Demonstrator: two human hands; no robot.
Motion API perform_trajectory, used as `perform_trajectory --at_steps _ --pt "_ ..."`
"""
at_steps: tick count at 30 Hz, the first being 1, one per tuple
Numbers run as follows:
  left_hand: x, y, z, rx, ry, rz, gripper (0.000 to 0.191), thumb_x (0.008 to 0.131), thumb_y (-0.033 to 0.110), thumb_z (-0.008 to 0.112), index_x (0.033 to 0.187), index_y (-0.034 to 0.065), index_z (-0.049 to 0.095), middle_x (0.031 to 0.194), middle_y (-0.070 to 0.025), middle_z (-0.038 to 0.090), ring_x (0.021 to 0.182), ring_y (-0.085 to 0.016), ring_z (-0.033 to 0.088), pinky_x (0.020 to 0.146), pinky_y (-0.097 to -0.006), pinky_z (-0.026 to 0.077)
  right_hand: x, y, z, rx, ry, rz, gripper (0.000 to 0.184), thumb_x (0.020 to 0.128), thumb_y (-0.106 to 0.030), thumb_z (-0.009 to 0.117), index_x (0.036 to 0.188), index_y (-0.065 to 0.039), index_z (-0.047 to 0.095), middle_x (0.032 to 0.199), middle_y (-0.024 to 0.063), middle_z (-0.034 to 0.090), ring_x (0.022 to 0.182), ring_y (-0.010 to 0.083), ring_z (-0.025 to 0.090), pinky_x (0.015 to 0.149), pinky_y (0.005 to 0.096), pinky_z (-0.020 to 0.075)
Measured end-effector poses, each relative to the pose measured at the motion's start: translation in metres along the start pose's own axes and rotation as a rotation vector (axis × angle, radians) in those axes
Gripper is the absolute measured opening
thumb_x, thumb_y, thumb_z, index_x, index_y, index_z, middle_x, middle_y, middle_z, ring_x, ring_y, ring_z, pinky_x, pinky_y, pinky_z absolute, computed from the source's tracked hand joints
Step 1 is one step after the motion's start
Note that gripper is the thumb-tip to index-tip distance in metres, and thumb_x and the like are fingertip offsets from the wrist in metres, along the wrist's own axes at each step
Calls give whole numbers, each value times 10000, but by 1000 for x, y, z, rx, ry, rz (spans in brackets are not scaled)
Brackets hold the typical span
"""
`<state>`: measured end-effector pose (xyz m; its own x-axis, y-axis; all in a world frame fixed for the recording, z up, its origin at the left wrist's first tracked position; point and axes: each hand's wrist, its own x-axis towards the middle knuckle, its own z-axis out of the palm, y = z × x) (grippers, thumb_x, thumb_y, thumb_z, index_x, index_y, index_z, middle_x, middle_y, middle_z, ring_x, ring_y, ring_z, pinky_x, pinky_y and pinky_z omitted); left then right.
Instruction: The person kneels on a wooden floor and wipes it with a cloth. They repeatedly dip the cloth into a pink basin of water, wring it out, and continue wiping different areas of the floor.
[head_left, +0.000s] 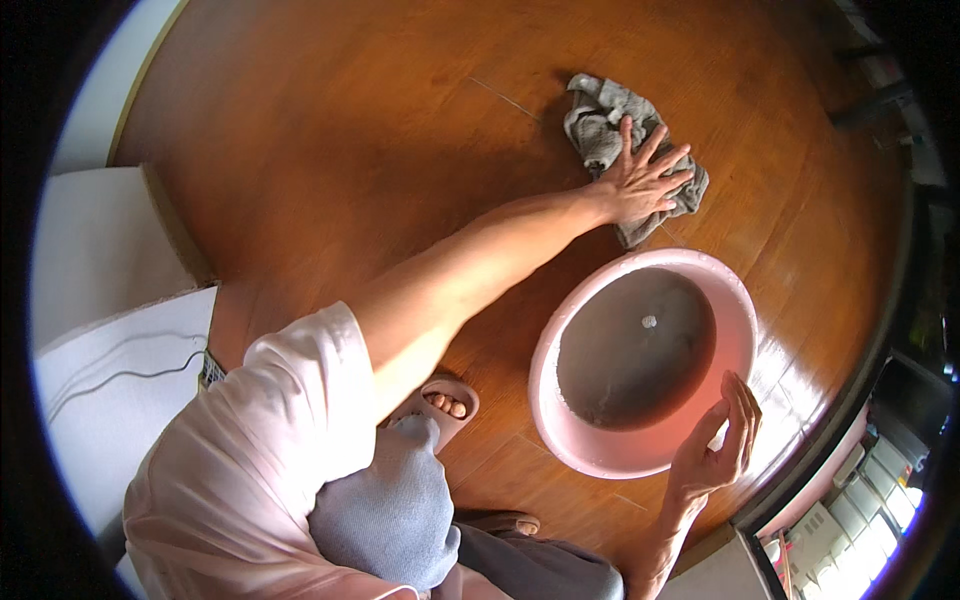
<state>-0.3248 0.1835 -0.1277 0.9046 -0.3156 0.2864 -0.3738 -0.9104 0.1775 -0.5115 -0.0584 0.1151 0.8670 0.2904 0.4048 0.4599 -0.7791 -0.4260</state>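
Observation:
My left hand (646, 176) lies palm down on a damp-looking grey cloth (600, 124), its fingers spread. The crumpled cloth lies on the brown wood-look floor (337, 150), just beyond a pink plastic basin (731, 330). Murky grey-brown water (630, 367) partly fills the basin, and a small patch of pale foam (649, 322) floats on it. At the basin's near right rim is my right hand (720, 435), with its fingers curved and its thumb close to them. Whether it touches the rim cannot be made out.
White wall blocks (112, 232) stand at the left, where a thin cord (135, 373) runs to a partly hidden socket or strip (212, 370). My slippered foot (448, 409) is near the basin. A dark raised edge (847, 390) borders the floor at the right.

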Motion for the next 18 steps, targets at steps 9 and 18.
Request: perform_trajectory --at_steps 9,18 --pt "74 -1 16 88 -299 -135 579 1083 494 313 1617 276 267 1724 52 45 1586 -260 0 1173 -760 -55 6 -7 -8 -5 -110 -18 264 837 104 596 1059 23 714 1090 159 742 1051 336 710 952 456 536" --pt "-3 -146 -36 250 -97 -147 468 1070 373 464 1404 69 587 1693 -4 220 1560 -241 188 1242 -572 189 -95 -29 -64 -34 -121 117 252 783 79 629 1011 11 709 1057 148 746 1018 327 716 946 456 536"
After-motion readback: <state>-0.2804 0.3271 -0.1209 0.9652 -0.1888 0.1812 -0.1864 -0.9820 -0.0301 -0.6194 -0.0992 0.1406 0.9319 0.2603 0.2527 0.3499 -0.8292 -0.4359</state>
